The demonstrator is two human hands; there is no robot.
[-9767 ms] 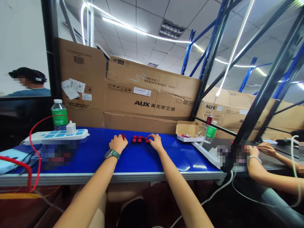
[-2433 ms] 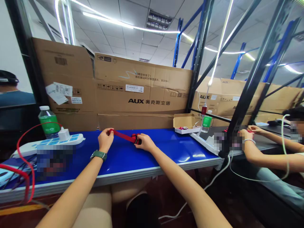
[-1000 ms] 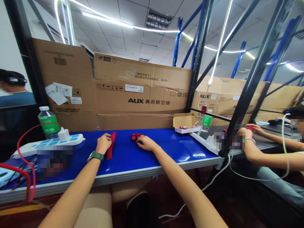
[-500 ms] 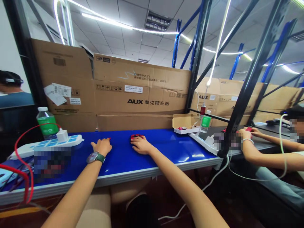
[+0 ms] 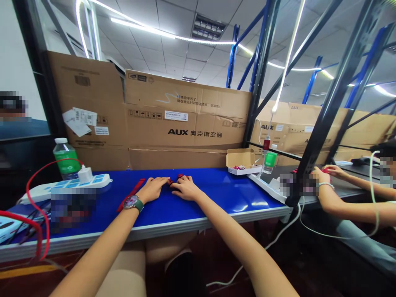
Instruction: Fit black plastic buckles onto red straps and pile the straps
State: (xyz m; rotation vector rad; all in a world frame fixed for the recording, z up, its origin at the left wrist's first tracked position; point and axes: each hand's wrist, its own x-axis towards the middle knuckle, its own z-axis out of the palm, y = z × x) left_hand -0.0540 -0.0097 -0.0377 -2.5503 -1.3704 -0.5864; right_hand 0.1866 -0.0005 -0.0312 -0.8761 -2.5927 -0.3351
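My left hand (image 5: 153, 189), with a watch (image 5: 131, 201) on its wrist, reaches across the blue tabletop toward my right hand. Its fingertips close on a small dark red piece (image 5: 170, 181). Beside it, my right hand (image 5: 186, 189) curls its fingers over a small red-and-black object (image 5: 180, 176), mostly hidden beneath them. Whether these two bits belong to one object, I cannot tell. A flat red strip (image 5: 135, 189) lies slantwise on the table, left of my left hand and partly behind its wrist.
On the left are a white power strip (image 5: 102, 180), a green-labelled bottle (image 5: 66, 159) and red cables. An open carton (image 5: 243, 161) holding small items stands at the back right, near a black rack post (image 5: 312, 144). Another person's hands (image 5: 320, 175) work at the right.
My left hand has moved right, off the red strip, to the small object by my right hand, uncovering the strip. My right hand stays nearly in place.
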